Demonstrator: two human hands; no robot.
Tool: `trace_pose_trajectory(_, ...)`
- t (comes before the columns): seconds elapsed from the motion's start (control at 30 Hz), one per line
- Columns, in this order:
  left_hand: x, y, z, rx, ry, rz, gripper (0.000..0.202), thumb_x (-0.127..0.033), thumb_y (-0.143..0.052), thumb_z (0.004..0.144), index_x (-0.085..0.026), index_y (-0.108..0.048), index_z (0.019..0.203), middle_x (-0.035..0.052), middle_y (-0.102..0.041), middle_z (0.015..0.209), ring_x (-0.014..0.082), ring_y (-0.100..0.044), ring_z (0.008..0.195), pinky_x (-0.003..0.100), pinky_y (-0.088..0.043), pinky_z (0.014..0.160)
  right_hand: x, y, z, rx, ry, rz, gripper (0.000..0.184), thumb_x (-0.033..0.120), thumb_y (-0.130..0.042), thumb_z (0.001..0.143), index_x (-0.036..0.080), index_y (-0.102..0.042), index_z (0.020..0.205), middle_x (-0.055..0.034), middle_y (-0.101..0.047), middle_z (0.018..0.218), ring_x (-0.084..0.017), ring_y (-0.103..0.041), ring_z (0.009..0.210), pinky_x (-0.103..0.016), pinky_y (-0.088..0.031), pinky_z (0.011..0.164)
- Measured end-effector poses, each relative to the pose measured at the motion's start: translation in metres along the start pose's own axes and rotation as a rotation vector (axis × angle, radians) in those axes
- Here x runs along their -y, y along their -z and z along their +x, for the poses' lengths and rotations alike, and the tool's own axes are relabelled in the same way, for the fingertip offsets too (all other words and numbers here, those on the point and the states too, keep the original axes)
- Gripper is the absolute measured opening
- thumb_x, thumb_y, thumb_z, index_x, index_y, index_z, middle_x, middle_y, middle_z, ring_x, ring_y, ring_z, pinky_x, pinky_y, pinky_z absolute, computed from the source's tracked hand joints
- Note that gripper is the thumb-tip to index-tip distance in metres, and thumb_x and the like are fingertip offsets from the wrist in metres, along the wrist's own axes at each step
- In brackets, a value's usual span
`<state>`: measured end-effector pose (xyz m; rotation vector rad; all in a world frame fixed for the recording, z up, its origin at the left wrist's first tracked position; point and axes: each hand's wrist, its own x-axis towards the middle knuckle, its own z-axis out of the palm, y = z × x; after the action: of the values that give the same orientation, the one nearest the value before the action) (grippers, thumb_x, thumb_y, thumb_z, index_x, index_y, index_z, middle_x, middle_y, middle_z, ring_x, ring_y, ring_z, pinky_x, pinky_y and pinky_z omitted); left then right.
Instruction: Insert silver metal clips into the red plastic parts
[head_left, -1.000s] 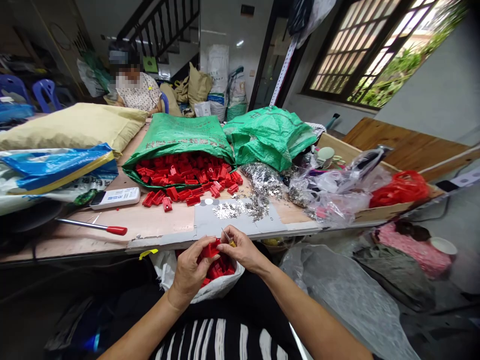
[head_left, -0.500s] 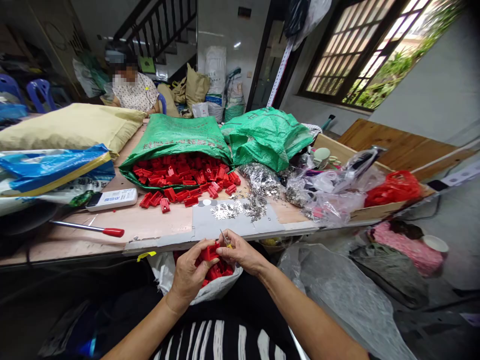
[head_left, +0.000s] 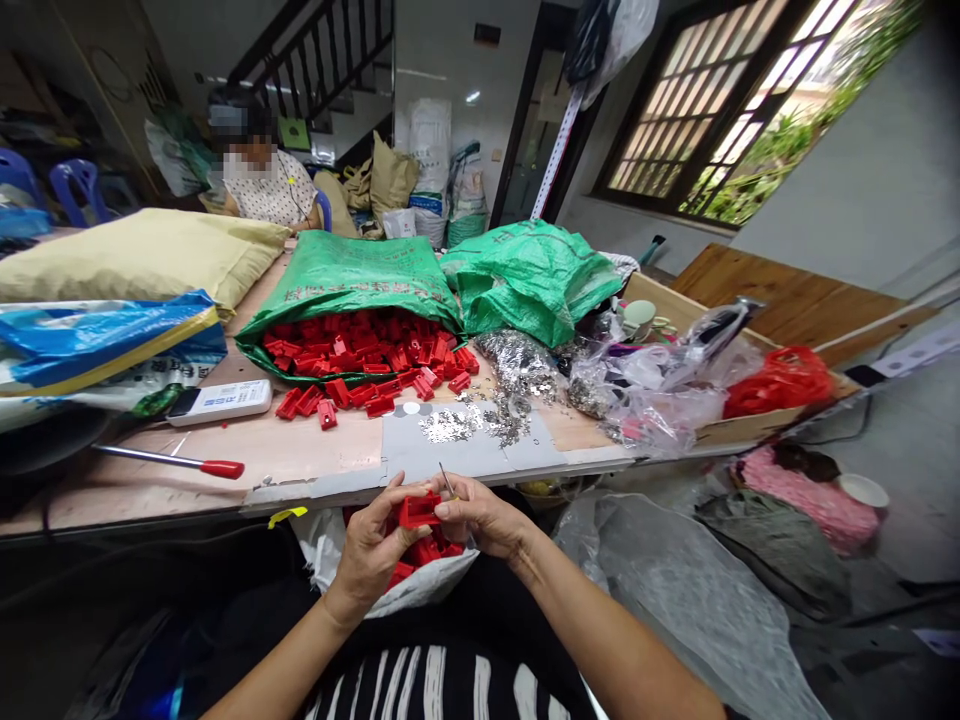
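Observation:
A red plastic part (head_left: 418,511), box-like with a hollow side, is pinched between the thumb and fingers of my left hand (head_left: 369,548). My right hand (head_left: 480,518) grips a thin pointed metal tool (head_left: 448,479), its tip sticking up past the fingers, and its fingertips touch the red part's right end. Just below both hands, a white sack (head_left: 439,583) in my lap holds more red parts (head_left: 431,549). On the table ahead lie small silvery metal pieces (head_left: 450,423) on a grey sheet (head_left: 405,452).
A green sack (head_left: 352,265) spills red parts onto the table. Beside it lie another green sack (head_left: 532,265) and a bag of metal pieces (head_left: 517,358). A red-handled rod (head_left: 169,457) lies left; a cluttered wooden tray (head_left: 739,430) stands right. Across the table sits a person (head_left: 274,185).
The red part has turned so its hollow side shows more. My left fingers have spread a little, and the right hand remains beside the part with the tool.

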<state>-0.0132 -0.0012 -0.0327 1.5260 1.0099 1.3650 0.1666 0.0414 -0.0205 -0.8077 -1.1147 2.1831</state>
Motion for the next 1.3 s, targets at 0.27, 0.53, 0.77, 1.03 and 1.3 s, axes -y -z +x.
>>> trace_pose_trajectory(0.27, 0.018, 0.000, 0.002, -0.207, 0.355, -0.317, 0.037, -0.031, -0.074, 0.072, -0.017, -0.064, 0.104, 0.0059, -0.073, 0.098, 0.0193, -0.068, 0.088, 0.030, -0.054, 0.082, 0.027, 0.014, 0.024, -0.182, 0.103, -0.506, 0.029, 0.039, -0.066, 0.077, 0.019, -0.053, 0.094, 0.0044, -0.057, 0.074, -0.007, -0.044, 0.049, -0.020, -0.034, 0.047)
trace_pose_trajectory(0.53, 0.018, 0.001, 0.003, -0.233, 0.353, -0.303, 0.036, -0.031, -0.076, 0.068, -0.018, -0.065, 0.101, 0.0031, -0.073, 0.097, 0.0172, -0.067, 0.089, 0.029, -0.052, 0.086, 0.053, 0.031, 0.061, -0.571, 0.211, -1.489, 0.008, 0.019, -0.057, 0.084, 0.020, -0.064, 0.087, -0.0036, -0.066, 0.092, -0.017, -0.058, 0.091, -0.026, -0.039, 0.080)
trace_pose_trajectory(0.77, 0.019, 0.003, 0.003, -0.245, 0.350, -0.259, 0.035, -0.031, -0.075, 0.069, -0.019, -0.066, 0.101, 0.0018, -0.073, 0.095, 0.0158, -0.067, 0.088, 0.026, -0.052, 0.084, 0.047, 0.030, 0.074, -0.618, 0.117, -1.626, 0.009, 0.025, -0.058, 0.085, 0.020, -0.062, 0.092, -0.0045, -0.065, 0.096, -0.018, -0.057, 0.090, -0.027, -0.038, 0.078)
trace_pose_trajectory(1.03, 0.015, 0.000, 0.006, -0.241, 0.358, -0.314, 0.034, -0.030, -0.076, 0.068, -0.018, -0.066, 0.099, 0.0026, -0.074, 0.093, 0.0166, -0.068, 0.085, 0.027, -0.052, 0.083, 0.051, 0.029, 0.075, -0.611, 0.079, -1.692, 0.010, 0.028, -0.057, 0.086, 0.021, -0.060, 0.093, -0.0040, -0.064, 0.098, -0.017, -0.057, 0.091, -0.026, -0.036, 0.074)
trace_pose_trajectory(1.3, 0.011, -0.004, 0.010, -0.254, 0.339, -0.397, 0.030, -0.026, -0.076, 0.067, -0.017, -0.067, 0.094, 0.0035, -0.073, 0.088, 0.0165, -0.067, 0.081, 0.027, -0.051, 0.080, 0.053, 0.031, 0.074, -0.607, 0.162, -1.704, 0.007, 0.021, -0.049, 0.087, 0.019, -0.056, 0.087, -0.0062, -0.063, 0.093, -0.018, -0.057, 0.088, -0.026, -0.035, 0.074)
